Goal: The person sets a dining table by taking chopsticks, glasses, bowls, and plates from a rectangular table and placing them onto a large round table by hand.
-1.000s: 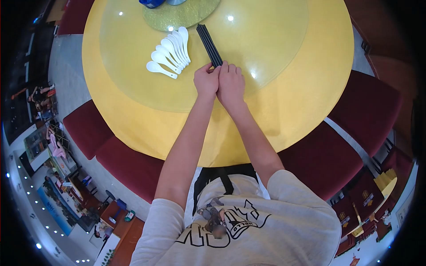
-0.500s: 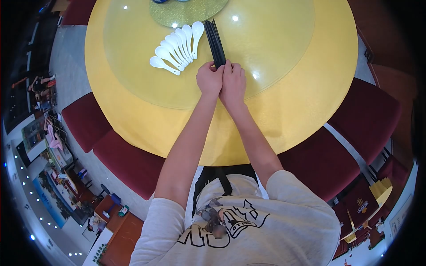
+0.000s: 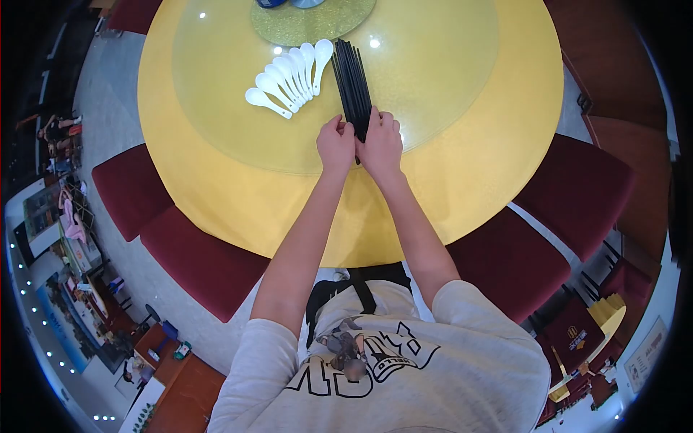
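Note:
A bundle of black chopsticks (image 3: 351,83) lies on the glass-topped round table, pointing away from me and slightly fanned at the far end. My left hand (image 3: 336,148) is curled against the left side of the bundle near its close end, thumb and fingers bent in. On the opposite side, my right hand (image 3: 381,144) presses its fingers along the chopsticks, its thumb near the lower ends. Both hands partly hide the near part of the bundle. Just left of the chopsticks, several white spoons (image 3: 289,70) are laid out in a fan, handles towards me.
The round table (image 3: 238,209) has a yellow cloth and a glass turntable. A glittery gold disc (image 3: 317,27) at the far side bears a dark blue object (image 3: 271,3). Dark red chairs (image 3: 206,260) stand around the edge. People are visible far off at the left.
The chopsticks have come slightly nearer and spread wider. My hands, clasped together around their near ends before, have drawn a little apart to either side of the bundle.

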A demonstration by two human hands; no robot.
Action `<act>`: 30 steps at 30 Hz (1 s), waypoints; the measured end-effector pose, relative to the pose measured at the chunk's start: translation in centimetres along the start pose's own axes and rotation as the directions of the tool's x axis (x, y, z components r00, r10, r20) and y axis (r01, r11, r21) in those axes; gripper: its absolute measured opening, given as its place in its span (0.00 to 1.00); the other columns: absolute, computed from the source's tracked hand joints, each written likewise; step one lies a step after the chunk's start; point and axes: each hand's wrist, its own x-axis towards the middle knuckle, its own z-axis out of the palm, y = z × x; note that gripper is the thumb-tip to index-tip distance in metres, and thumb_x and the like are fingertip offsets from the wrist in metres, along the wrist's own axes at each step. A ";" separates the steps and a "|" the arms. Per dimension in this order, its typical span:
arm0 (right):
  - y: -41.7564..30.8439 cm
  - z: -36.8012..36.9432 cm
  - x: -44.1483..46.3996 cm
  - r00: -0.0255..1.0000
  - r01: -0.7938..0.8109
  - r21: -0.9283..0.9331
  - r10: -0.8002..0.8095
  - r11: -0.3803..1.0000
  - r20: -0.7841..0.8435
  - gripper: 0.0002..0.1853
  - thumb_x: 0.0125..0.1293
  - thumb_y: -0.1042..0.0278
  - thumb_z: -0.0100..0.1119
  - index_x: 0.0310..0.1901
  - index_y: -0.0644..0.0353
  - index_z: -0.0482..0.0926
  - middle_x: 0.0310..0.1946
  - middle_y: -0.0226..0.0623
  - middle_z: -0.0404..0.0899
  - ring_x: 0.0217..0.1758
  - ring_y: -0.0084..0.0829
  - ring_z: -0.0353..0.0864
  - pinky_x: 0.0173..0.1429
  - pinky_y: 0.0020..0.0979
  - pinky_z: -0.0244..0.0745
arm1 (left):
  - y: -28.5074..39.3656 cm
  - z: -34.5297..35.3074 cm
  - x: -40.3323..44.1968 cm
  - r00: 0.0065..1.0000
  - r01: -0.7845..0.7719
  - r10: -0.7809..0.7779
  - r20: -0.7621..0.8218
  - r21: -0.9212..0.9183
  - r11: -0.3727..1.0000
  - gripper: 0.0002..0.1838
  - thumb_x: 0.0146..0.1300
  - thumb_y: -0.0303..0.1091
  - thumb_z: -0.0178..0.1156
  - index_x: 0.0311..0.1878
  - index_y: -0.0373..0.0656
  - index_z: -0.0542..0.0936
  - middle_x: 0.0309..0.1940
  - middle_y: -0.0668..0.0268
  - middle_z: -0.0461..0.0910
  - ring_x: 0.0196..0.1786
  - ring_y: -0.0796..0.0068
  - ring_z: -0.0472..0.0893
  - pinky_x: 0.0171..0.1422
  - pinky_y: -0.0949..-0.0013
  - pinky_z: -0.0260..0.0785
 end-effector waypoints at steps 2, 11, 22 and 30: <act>0.1 -0.4 -0.4 1.000 0.012 0.006 -0.012 1.000 -0.003 0.39 0.49 0.59 0.69 0.60 0.69 0.65 0.51 0.45 0.69 0.53 0.43 0.70 0.52 0.39 0.72 | 0.1 -0.6 -0.6 1.000 -0.012 0.013 0.010 -0.030 0.999 0.20 0.57 0.34 0.59 0.51 0.32 0.78 0.38 0.54 0.82 0.39 0.65 0.82 0.46 0.65 0.73; 1.1 -0.7 -2.2 0.993 0.111 0.072 -0.109 0.991 -0.038 0.37 0.53 0.61 0.64 0.61 0.71 0.62 0.56 0.53 0.69 0.58 0.50 0.68 0.59 0.41 0.68 | -3.9 -4.8 -4.0 0.995 -0.024 0.033 0.090 -0.099 0.995 0.28 0.59 0.35 0.59 0.62 0.34 0.68 0.53 0.53 0.76 0.52 0.63 0.79 0.54 0.65 0.71; 6.1 -0.7 -1.9 0.986 -0.116 0.622 0.012 0.774 0.169 0.23 0.60 0.77 0.56 0.58 0.67 0.70 0.50 0.44 0.78 0.49 0.31 0.78 0.47 0.28 0.79 | -2.1 -5.5 -5.9 0.877 -0.457 0.343 0.338 0.361 0.813 0.35 0.50 0.32 0.68 0.63 0.41 0.66 0.48 0.57 0.73 0.52 0.55 0.73 0.53 0.59 0.70; 5.3 -0.3 -1.2 0.988 -0.055 0.629 -0.051 0.775 0.149 0.24 0.57 0.77 0.58 0.58 0.66 0.71 0.48 0.42 0.79 0.47 0.30 0.79 0.47 0.28 0.78 | -0.9 -4.6 -3.0 0.881 -0.432 0.289 0.375 0.386 0.815 0.32 0.48 0.30 0.69 0.58 0.43 0.69 0.41 0.59 0.73 0.46 0.57 0.77 0.48 0.60 0.73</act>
